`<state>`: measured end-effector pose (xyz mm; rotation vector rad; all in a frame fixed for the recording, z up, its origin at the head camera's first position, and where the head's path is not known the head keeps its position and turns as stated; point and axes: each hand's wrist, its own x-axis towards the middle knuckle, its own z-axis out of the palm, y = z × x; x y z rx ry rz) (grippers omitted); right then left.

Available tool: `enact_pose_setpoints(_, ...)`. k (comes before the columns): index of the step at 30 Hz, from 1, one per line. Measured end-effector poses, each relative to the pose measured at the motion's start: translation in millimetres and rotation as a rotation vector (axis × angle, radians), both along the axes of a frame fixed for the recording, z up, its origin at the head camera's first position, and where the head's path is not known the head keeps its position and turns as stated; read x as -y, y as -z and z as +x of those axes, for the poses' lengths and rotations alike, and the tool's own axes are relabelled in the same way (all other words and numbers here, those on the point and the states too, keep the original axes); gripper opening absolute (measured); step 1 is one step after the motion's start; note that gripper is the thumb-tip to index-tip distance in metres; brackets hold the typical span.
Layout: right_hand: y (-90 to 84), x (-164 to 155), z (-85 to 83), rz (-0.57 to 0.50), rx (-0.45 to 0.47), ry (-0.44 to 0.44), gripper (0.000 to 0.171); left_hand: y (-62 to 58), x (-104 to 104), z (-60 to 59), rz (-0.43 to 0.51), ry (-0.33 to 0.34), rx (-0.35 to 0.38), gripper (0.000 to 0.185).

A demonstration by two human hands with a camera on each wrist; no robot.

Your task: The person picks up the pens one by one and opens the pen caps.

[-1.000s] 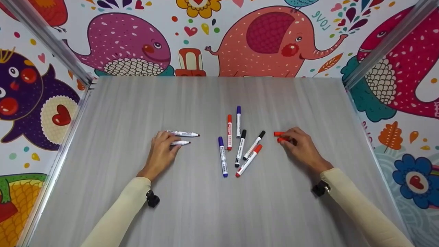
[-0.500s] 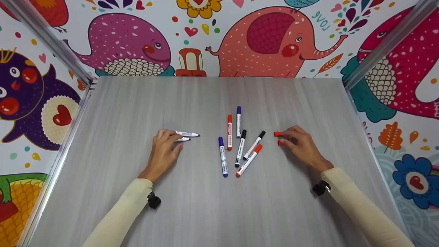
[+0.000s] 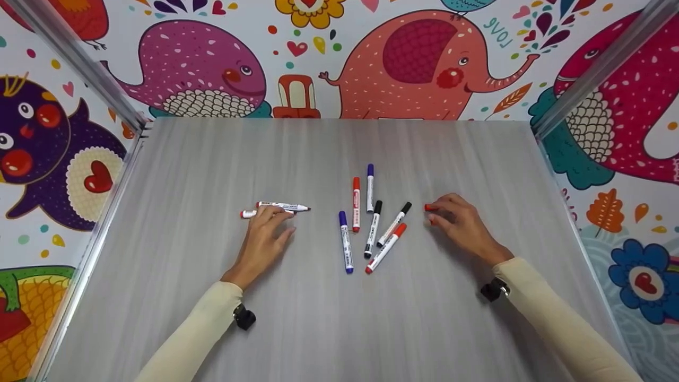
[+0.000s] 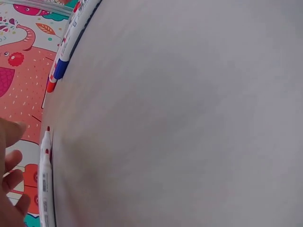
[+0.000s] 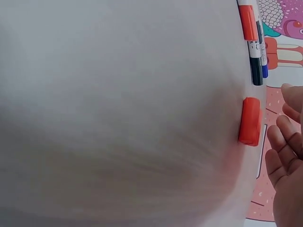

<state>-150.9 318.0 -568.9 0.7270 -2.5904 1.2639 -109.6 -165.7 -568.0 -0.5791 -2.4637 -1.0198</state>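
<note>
Resting on the grey table (image 3: 318, 318), the left hand (image 3: 263, 239) is lying with its fingers loosely spread and laid over two uncapped markers (image 3: 281, 206). Its fingertips are covering the middle of the nearer marker, so only that marker's red end is showing to the left of the hand; whether the fingers are pressing it or merely touching it is not clear. The farther marker is lying just beyond the fingertips, its tip pointing toward the cluster of capped markers (image 3: 371, 223) in the middle of the table. In the left wrist view the fingers (image 4: 12, 177) are showing only at the frame edge, slightly bent, beside the white barrels.

The right hand (image 3: 459, 223) is lying palm down on the far side of that cluster, well apart from it, its fingers gently curved and not closed round anything. Red caps (image 3: 431, 208) are peeking out from under its fingertips; how many lie there is hard to make out from the head view, since the hand is hiding most of them. The right wrist view is showing one red cap (image 5: 250, 121) lying free on the table just beside the relaxed fingers (image 5: 284, 146), not pinched.

Both forearms, in cream sleeves, are stretching forward from the near edge, wrists low over the table.
</note>
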Motion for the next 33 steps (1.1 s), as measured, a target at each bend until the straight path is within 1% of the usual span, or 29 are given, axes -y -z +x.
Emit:
enact_pose_setpoints(4, 0.4, 5.7, -0.9, -0.021, -0.027, -0.036, 0.024, -1.1, -4.9, 5.1, 0.005, 0.027, 0.045, 0.032)
enact_pose_setpoints(7, -1.6, 10.9, -0.6, -0.013, -0.005, -0.039, 0.024, -1.2, -8.8, 8.6, 0.006, 0.036, 0.075, 0.031)
enact_pose_setpoints(12, -2.6, 19.8, -2.2, -0.001, 0.021, -0.05, 0.024, 2.5, -13.1, 13.9, 0.005, 0.047, 0.071, 0.029)
enact_pose_setpoints(15, -2.6, 25.0, -3.9, -0.001, 0.005, -0.073, 0.022, 4.6, -15.0, 16.3, 0.01, 0.053, 0.062, 0.029)
enact_pose_setpoints(19, -3.3, 31.6, -4.9, 0.027, -0.018, -0.08, 0.021, 5.8, -17.8, 18.8, 0.018, 0.06, 0.064, 0.029)
enact_pose_setpoints(26, -5.2, 43.5, -5.8, 0.057, 0.004, -0.08, 0.024, 3.0, -25.9, 25.3, 0.026, 0.094, 0.119, 0.034)
enact_pose_setpoints(33, -7.6, 54.0, -4.5, 0.051, 0.012, -0.108, 0.027, 3.1, -36.1, 33.0, 0.0, 0.094, 0.171, 0.036)
